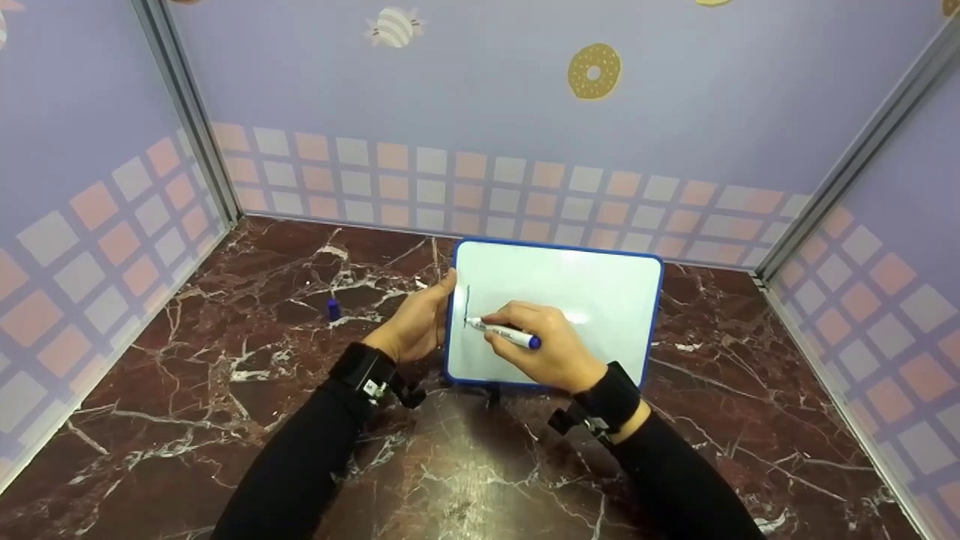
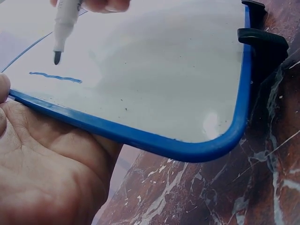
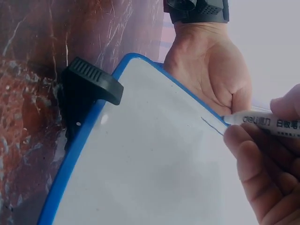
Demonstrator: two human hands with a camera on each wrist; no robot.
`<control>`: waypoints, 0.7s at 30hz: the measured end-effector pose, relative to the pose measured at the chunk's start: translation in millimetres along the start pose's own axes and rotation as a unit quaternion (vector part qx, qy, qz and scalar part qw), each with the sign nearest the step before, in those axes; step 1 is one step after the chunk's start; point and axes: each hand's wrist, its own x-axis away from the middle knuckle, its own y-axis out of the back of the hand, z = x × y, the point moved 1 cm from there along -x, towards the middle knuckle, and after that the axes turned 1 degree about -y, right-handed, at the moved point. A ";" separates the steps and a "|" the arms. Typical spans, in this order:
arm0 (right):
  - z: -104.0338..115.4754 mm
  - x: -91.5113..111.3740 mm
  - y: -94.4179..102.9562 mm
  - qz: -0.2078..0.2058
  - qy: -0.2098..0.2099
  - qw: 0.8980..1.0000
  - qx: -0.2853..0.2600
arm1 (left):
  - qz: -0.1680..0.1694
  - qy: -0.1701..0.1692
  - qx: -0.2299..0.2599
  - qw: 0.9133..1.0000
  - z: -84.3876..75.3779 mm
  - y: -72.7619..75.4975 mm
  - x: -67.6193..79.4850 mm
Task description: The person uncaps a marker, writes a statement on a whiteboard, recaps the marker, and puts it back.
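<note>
A whiteboard (image 1: 555, 289) with a blue frame stands tilted back on the table. My left hand (image 1: 416, 321) grips its left edge, thumb at the front rim and palm (image 2: 51, 164) against the side; the fingers behind are hidden. Between the thumb and fingers of my right hand (image 1: 555, 349) is a white whiteboard marker (image 1: 511, 335) with a blue end, pinched and uncapped. Its dark tip shows in the left wrist view, close to a short wavy blue line (image 2: 56, 77) near the board's left edge. Whether the tip touches the surface, I cannot tell.
A blue marker cap (image 1: 333, 309) stands on the dark red marbled table (image 1: 247, 435), left of the board. Black stand clips (image 3: 93, 79) hold the board's lower edge. Patterned wall panels (image 1: 495, 97) enclose the back and both sides.
</note>
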 end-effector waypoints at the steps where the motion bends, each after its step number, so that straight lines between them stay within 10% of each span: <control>1: 0.0 -0.3 0.0 -0.007 0.002 1.000 0.003 | 0.000 0.000 0.001 1.000 0.2 0.2 0.0; 21: -4.0 0.8 -4.0 -0.055 0.011 0.997 0.045 | 0.003 0.001 0.006 1.000 0.7 -0.4 -0.8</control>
